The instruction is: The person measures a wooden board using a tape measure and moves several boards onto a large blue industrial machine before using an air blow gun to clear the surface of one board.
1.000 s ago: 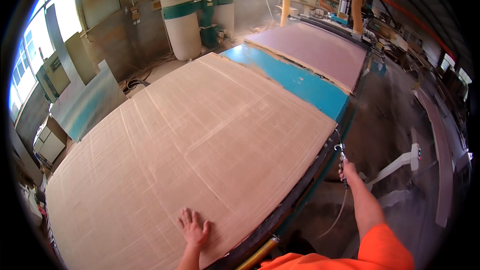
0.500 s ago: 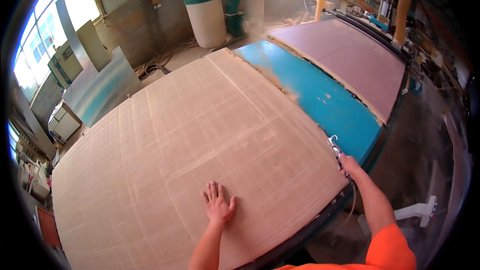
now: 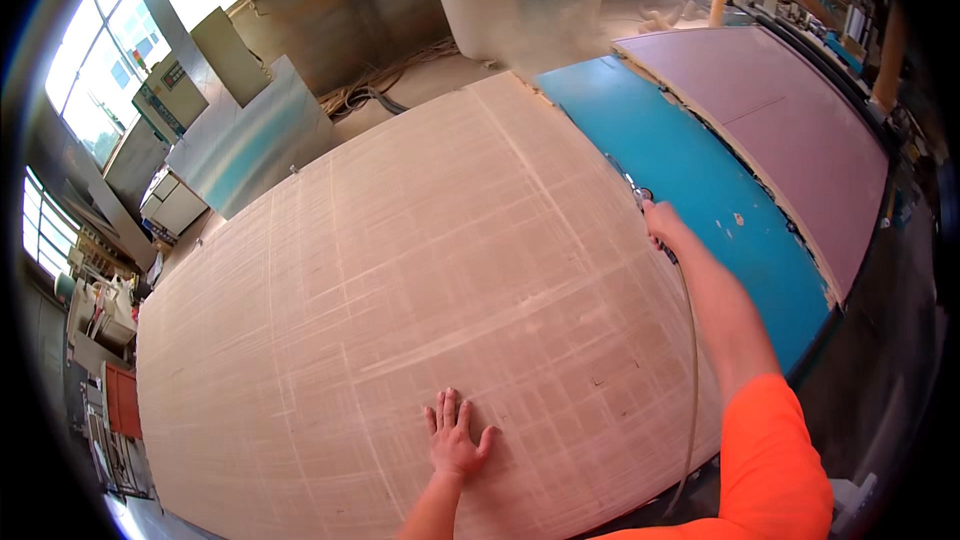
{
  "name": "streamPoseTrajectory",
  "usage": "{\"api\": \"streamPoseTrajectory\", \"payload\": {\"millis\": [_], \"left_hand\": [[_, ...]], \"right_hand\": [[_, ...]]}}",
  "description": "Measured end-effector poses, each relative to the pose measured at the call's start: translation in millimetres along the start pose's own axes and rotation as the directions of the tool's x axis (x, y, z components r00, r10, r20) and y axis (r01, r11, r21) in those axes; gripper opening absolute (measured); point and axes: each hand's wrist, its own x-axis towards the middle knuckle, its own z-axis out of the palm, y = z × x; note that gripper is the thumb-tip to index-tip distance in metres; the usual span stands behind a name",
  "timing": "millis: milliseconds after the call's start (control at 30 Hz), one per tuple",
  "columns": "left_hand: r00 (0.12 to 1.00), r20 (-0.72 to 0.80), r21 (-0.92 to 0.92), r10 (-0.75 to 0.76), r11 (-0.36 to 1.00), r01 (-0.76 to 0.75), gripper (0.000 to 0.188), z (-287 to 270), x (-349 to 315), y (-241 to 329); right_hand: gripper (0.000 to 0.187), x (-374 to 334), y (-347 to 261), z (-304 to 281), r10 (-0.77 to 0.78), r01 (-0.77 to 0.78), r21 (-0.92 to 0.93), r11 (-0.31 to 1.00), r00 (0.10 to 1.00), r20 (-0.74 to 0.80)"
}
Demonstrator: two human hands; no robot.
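My left hand (image 3: 458, 440) lies flat with fingers spread on a large tan wood board (image 3: 350, 290) marked with pale criss-cross lines. My right hand (image 3: 662, 224) is stretched forward, its fingers wrapped round a silver air blow gun (image 3: 637, 190). The gun sits at the board's right edge, beside a blue surface (image 3: 690, 180), its nozzle end pointing away from me. From the grip a thin hose (image 3: 692, 370) trails back over the board toward my body.
A pinkish board (image 3: 790, 130) lies right of the blue surface, with sawdust along the edge between them. Dust (image 3: 560, 30) hangs before white collector bags (image 3: 475, 15) at the back. Coiled hoses (image 3: 365, 90) lie on the floor beyond the board, near leaning metal sheets (image 3: 255, 140).
My right hand has carried the blow gun farther along the board's edge, away from me. Loose dust on the blue surface has thinned. The left hand still rests flat on the board.
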Motion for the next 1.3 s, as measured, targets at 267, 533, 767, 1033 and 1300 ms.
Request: {"api": "streamPoseTrajectory", "payload": {"millis": [267, 533, 767, 1033, 1300], "left_hand": [[1.000, -0.005, 0.001, 0.002, 1.000, -0.002, 0.063, 7, 1, -5], [0.999, -0.028, -0.031, 0.021, 0.999, -0.022, 0.060, 14, 8, 2], [0.998, -0.039, 0.015, 0.046, 0.999, -0.046, 0.061, 20, 6, -6], [0.999, -0.035, 0.016, -0.002, 1.000, 0.003, 0.062, 18, 2, -6], [0.998, -0.046, 0.006, 0.047, 0.999, -0.047, 0.063, 0, -4, -4]], "right_hand": [[0.047, 45, -59, 95, -0.045, 0.033, 0.118, 0.992, 0.994, 0.095], [0.049, 26, -86, 88, -0.060, 0.068, 0.194, 0.979, 0.997, -0.045], [0.050, 12, -31, 61, -0.137, 0.139, 0.055, 0.989, 0.990, -0.038], [0.043, -136, 42, 43, -0.402, 0.408, -0.022, 0.913, 0.907, 0.129], [0.043, -389, 303, 4, 0.120, -0.135, 0.048, 0.990, 0.967, 0.224]]}}
